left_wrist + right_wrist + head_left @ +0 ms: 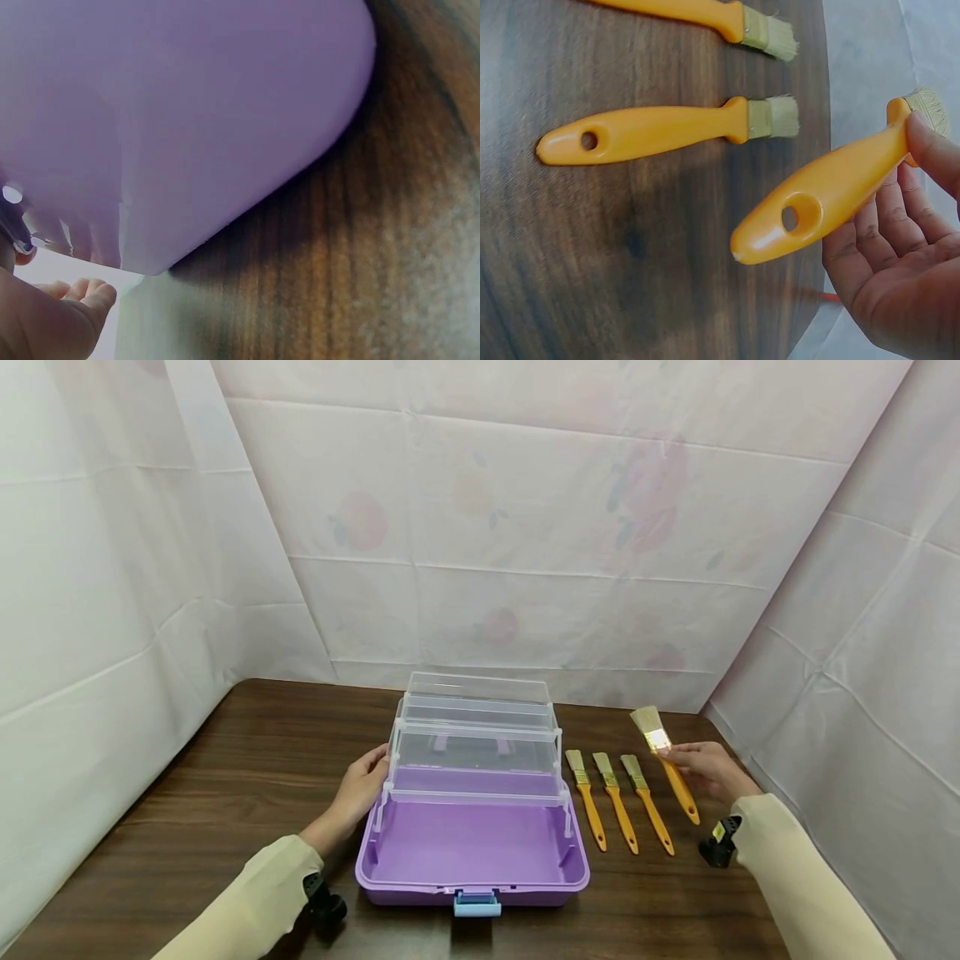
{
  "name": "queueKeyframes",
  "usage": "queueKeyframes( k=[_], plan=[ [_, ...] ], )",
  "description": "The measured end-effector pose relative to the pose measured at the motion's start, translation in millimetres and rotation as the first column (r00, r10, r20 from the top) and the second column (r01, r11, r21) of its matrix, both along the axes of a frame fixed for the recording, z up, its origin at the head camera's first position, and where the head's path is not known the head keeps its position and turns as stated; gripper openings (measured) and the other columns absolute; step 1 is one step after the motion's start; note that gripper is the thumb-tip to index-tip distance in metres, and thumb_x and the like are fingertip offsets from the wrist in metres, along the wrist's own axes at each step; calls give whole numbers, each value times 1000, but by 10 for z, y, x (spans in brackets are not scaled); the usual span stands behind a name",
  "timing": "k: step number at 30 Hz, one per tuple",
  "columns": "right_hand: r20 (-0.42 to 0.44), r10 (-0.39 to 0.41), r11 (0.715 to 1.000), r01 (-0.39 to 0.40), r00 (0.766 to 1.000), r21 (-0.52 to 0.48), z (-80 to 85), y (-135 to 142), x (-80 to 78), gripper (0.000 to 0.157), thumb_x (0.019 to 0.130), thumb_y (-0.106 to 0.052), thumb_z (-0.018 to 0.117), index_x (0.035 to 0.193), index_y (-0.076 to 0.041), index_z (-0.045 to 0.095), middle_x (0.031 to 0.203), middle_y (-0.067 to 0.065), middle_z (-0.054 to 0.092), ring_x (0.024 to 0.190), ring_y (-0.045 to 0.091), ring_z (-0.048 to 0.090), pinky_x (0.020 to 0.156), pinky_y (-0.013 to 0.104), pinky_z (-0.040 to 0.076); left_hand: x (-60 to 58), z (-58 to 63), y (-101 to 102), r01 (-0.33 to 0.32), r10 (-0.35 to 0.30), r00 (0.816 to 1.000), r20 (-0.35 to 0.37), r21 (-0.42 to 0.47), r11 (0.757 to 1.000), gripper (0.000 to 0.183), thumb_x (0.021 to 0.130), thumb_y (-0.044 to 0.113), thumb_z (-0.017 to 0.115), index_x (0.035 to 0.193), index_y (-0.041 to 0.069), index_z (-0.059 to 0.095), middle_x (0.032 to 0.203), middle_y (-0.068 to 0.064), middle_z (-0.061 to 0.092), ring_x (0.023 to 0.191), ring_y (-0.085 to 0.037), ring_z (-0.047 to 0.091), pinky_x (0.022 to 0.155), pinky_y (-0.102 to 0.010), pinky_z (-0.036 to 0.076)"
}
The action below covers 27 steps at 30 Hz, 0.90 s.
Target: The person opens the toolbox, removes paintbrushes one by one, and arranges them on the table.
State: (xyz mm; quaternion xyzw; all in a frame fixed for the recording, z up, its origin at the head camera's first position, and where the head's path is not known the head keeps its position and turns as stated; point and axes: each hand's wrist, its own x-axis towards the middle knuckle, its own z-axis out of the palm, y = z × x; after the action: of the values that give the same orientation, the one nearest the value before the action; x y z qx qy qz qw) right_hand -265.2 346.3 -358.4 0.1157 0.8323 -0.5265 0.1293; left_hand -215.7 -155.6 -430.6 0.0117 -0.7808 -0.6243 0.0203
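Note:
A purple toolbox (465, 843) stands open on the table, its clear plastic tiers (480, 714) raised at the back. At its left rear edge, my left hand (362, 789) holds the box; the left wrist view shows the purple side wall (187, 112), with part of the hand hidden. My right hand (708, 768) pinches a paintbrush (678, 789) near its metal band, raised above the table with pale bristles pointing away. To the right of the box, three smaller yellow-handled paintbrushes (587, 806) (619, 806) (651, 810) lie side by side.
The dark wood table (247, 793) runs up to white cloth (525, 527) with faint fruit prints at the back and on both sides. A light blue latch (477, 906) juts from the box front. Black wrist cameras (324, 902) sit by both sleeves.

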Motion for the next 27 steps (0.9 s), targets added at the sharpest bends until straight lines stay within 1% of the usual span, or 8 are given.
queueKeyframes(
  k=[6,9,13,16,20,23,27],
  plan=[
    [6,-13,1000,13,1000,21,-123,77,44,64,82,-31,61,125,11,38,80,-4,58,69,10,54,64,30,49,5,8,2,-2,2,1000,-2,0,1000,46,94,21,38,132,-4,34,128,-22,43,112,-27,42,93,-38,35],
    [2,-28,1000,28,1000,-10,-197,126,55,62,82,-29,61,124,11,40,81,-5,59,69,9,53,62,28,48,10,17,2,-3,3,1000,-7,-11,1000,47,94,22,38,132,-5,34,126,-22,44,111,-28,43,93,-38,36],
    [-11,-17,999,17,1000,-38,-277,190,91,59,83,-27,61,123,12,42,81,-7,60,68,8,52,60,26,48,10,20,6,-8,7,1000,-17,-20,1000,47,94,22,38,131,-6,35,125,-23,45,109,-28,44,92,-38,36],
    [-13,1,1000,-2,1000,-19,-346,234,121,61,83,-29,61,122,13,42,84,-7,59,71,8,53,64,28,48,10,19,7,-13,12,1000,-20,-23,1000,46,94,22,38,131,-6,35,125,-23,46,110,-27,44,92,-38,36],
    [6,-11,1000,11,1000,5,-433,287,156,64,82,-31,61,123,13,40,88,-5,58,75,9,54,67,30,49,18,19,7,-14,14,1000,-16,-23,1000,46,94,21,38,131,-6,35,125,-23,45,110,-27,44,92,-38,36],
    [22,-39,999,40,999,-18,-479,321,169,62,82,-28,61,123,14,41,86,-3,57,75,9,54,66,30,49,19,15,5,-11,11,1000,-15,-24,1000,46,94,21,37,131,-6,34,125,-23,45,110,-28,44,92,-38,36],
    [34,-53,997,55,998,-58,-522,354,171,62,83,-26,61,122,16,39,83,-3,57,72,10,54,65,30,49,18,14,1,-10,9,1000,-19,-26,1000,47,94,22,37,131,-7,34,125,-24,45,110,-28,44,92,-39,36]
  ],
)
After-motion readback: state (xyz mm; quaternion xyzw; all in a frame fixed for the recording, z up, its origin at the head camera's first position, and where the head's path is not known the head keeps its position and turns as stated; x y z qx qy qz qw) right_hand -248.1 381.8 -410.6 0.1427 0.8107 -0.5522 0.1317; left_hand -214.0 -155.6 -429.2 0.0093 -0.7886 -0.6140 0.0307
